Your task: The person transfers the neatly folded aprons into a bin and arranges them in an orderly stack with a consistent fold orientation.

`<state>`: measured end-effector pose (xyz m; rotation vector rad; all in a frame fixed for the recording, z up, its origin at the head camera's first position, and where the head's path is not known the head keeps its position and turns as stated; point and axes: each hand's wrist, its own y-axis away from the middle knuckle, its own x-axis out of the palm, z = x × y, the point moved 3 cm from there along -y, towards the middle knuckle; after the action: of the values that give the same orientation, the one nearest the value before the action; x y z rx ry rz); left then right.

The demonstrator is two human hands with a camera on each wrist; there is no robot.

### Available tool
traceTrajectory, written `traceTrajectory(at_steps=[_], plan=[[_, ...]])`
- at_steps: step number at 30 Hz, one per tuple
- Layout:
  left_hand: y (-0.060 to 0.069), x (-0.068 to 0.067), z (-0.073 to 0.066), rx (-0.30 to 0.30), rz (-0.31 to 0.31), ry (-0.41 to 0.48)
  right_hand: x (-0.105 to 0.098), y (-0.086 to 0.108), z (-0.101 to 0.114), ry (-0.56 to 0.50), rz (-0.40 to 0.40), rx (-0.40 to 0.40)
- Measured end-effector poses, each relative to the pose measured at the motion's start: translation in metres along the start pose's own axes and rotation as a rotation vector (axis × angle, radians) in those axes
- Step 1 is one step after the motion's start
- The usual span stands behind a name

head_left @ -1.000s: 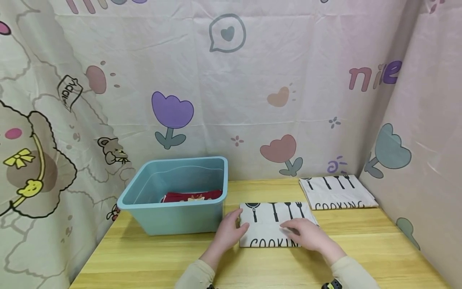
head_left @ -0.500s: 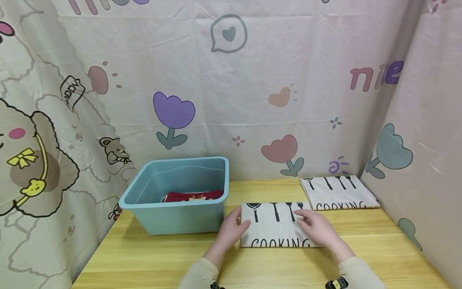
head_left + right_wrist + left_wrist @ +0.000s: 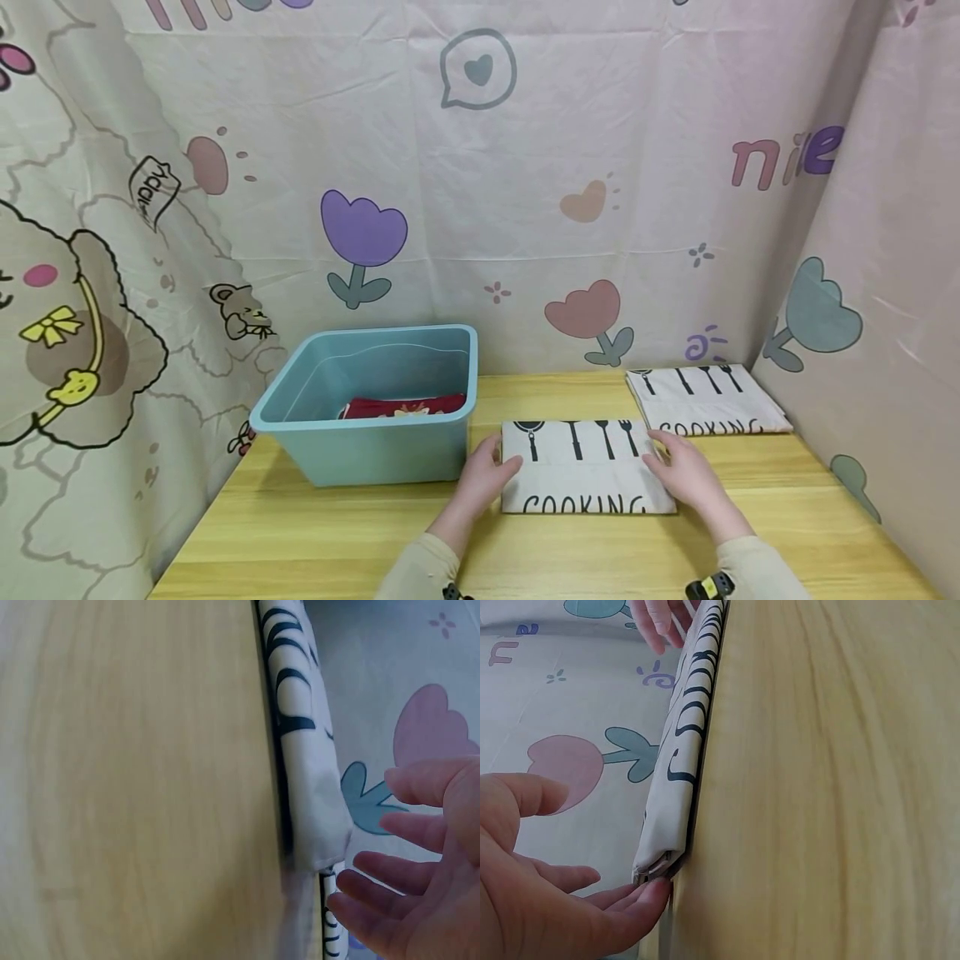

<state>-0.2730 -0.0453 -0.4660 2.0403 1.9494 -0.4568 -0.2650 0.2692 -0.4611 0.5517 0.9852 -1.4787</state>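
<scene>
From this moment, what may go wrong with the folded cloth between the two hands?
The right hand shows no firm grip, so the cloth might sag or unfold if lifted now. The left hand touches only its end, so it might slip there. The bin stands close to that hand; moving sideways might bump it.

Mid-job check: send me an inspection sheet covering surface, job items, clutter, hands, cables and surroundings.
Surface: wooden table, light grain.
Job's things: front folded cloth, lying flat, "COOKING" side up; back folded cloth, similar print, farther back on the right; blue bin on the left, red cloth inside.
Clutter: nothing seen.
Left hand: at the front cloth's left edge, fingertips appear to touch it.
Right hand: by its right edge, fingers spread, contact unclear.
Cables: nothing seen.
Surroundings: printed curtain behind and at both sides.
</scene>
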Motion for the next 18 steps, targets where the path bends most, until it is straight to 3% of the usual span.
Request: traceTrajectory(at_steps=[7, 18], plan=[[-0.003, 0.003, 0.002, -0.039, -0.017, -0.010, 0.005, -0.001, -0.011, -0.030, 0.068, 0.069], [-0.005, 0.003, 0.006, -0.069, -0.052, 0.030, 0.008, -0.002, -0.012, -0.012, 0.060, 0.105]])
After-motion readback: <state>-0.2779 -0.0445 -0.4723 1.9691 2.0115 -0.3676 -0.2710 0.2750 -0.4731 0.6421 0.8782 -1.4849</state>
